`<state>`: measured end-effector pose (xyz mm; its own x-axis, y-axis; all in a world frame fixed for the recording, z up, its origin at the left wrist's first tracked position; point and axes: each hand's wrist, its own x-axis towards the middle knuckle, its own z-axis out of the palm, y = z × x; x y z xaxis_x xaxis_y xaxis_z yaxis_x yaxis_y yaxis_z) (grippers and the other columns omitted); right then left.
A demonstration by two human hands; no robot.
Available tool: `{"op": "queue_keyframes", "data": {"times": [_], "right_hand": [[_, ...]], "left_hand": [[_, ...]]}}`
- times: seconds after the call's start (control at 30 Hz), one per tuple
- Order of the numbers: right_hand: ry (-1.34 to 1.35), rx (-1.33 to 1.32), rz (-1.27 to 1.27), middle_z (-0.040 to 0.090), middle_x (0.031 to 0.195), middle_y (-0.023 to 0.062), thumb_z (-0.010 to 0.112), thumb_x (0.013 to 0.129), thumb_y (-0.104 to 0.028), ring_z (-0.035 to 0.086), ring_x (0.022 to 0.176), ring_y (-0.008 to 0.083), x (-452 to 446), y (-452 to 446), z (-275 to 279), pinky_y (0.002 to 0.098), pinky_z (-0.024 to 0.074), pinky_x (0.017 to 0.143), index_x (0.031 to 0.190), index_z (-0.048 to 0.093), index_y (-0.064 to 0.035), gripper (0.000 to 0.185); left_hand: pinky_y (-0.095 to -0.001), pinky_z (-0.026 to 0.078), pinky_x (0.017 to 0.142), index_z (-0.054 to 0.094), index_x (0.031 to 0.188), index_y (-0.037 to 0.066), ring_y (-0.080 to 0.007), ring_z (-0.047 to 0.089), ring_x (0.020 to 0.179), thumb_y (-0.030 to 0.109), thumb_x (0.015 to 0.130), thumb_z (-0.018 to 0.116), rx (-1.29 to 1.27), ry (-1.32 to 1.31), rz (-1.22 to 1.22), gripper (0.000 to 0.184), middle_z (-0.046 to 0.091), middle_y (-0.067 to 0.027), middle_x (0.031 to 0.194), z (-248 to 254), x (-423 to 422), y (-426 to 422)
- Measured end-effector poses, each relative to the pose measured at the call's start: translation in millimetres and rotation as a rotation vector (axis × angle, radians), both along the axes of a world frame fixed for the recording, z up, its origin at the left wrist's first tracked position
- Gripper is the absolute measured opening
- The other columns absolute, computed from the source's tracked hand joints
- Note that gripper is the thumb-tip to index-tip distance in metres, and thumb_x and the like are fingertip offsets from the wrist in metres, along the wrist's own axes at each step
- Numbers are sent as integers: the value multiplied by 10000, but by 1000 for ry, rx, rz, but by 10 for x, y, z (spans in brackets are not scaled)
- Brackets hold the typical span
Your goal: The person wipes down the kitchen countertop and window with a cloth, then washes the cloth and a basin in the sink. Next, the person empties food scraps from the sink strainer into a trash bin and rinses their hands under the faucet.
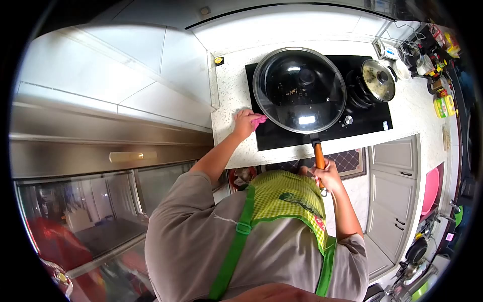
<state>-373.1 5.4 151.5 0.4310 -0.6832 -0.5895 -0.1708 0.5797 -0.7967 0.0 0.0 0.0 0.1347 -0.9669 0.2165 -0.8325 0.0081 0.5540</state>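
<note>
A large black pan under a glass lid [282, 108] sits on the black cooktop [276, 143]. Its wooden handle [318, 155] points toward my body, and my right hand [327, 175] is wrapped round it. At the cooktop's left edge, my left hand [244, 123] is closed on a pink cloth [258, 121], which lies against the speckled counter [229, 100]. Bits of food show through the glass lid. The palm side of my left hand is hidden.
A smaller pot with a glass lid [378, 83] stands on the cooktop's right side. Bottles and a yellow package [444, 106] line the far right counter. A pink basin [430, 190] is at the right, and a small black and yellow item [219, 61] at the back left.
</note>
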Motion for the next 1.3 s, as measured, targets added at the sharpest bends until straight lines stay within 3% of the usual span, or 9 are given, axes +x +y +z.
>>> {"op": "queue_keyframes", "data": {"times": [0.47, 0.57, 0.63, 0.73, 0.8, 0.87, 0.97, 1.17, 1.3], "right_hand": [[-27, -1, 40, 525, 593, 26, 656, 748, 19, 482, 438, 97, 249, -133, -166, 249, 405, 393, 768, 520, -29, 145], [-10, 14, 49, 523, 593, 22, 659, 752, 18, 484, 442, 94, 273, -98, -219, 243, 403, 391, 772, 517, -32, 152], [3, 3, 40, 523, 595, 19, 665, 757, 13, 483, 443, 89, 304, -62, -230, 241, 400, 383, 781, 515, -36, 159], [38, 10, 33, 513, 575, 10, 672, 773, 0, 470, 410, 85, 317, -38, -246, 244, 394, 367, 785, 511, -43, 168], [45, 12, 28, 511, 571, 10, 678, 779, -10, 467, 405, 84, 332, -55, -283, 243, 389, 364, 785, 510, -44, 172], [49, 32, 31, 511, 567, 11, 691, 793, -33, 467, 403, 84, 355, -21, -247, 244, 380, 362, 785, 509, -43, 182], [56, 77, 31, 505, 567, 13, 692, 795, -37, 464, 400, 90, 395, -60, -141, 245, 380, 368, 802, 513, -33, 178], [17, 66, 29, 520, 598, 26, 676, 815, -69, 480, 409, 98, 534, 30, -184, 237, 408, 388, 875, 528, -11, 170], [-27, 78, 13, 529, 640, 33, 672, 824, -88, 494, 424, 107, 676, 112, -129, 240, 423, 398, 972, 513, 1, 235]], "left_hand": [[-413, 346, 815, 698, 1008, 135, -270, 513, 921, 88, 711, 642, -56, -124, 60, 306, 568, -58, 935, 98, -212, 596], [-445, 359, 838, 659, 1070, 74, -306, 499, 941, 122, 784, 583, 17, -290, 199, 300, 543, -116, 941, 22, 46, 361], [-448, 370, 853, 653, 973, 30, -326, 494, 966, 94, 783, 556, 72, -372, 250, 223, 541, -145, 946, -9, 226, 76], [-459, 407, 767, 652, 869, 78, -320, 541, 896, 131, 758, 607, 61, -545, 353, 131, 559, -141, 849, -125, 672, -421], [-470, 427, 750, 642, 903, 124, -318, 571, 843, 152, 858, 529, 14, -597, 319, 125, 577, -114, 838, -193, 1024, -768], [-459, 438, 774, 637, 917, 106, -306, 580, 869, 193, 896, 494, 199, -764, 355, 169, 601, -107, 892, -168, 1282, -1099], [-450, 448, 793, 627, 923, 76, -302, 589, 874, 159, 910, 473, 196, -705, 358, 175, 611, -114, 908, -157, 1340, -1326], [-399, 439, 739, 613, 857, 51, -260, 575, 844, 136, 869, 488, 73, -830, 297, 152, 586, -91, 861, -131, 1011, -717], [-407, 416, 735, 602, 994, 15, -259, 549, 808, 166, 826, 529, 160, -887, 194, 238, 567, -109, 863, -157, 715, -23]]}}
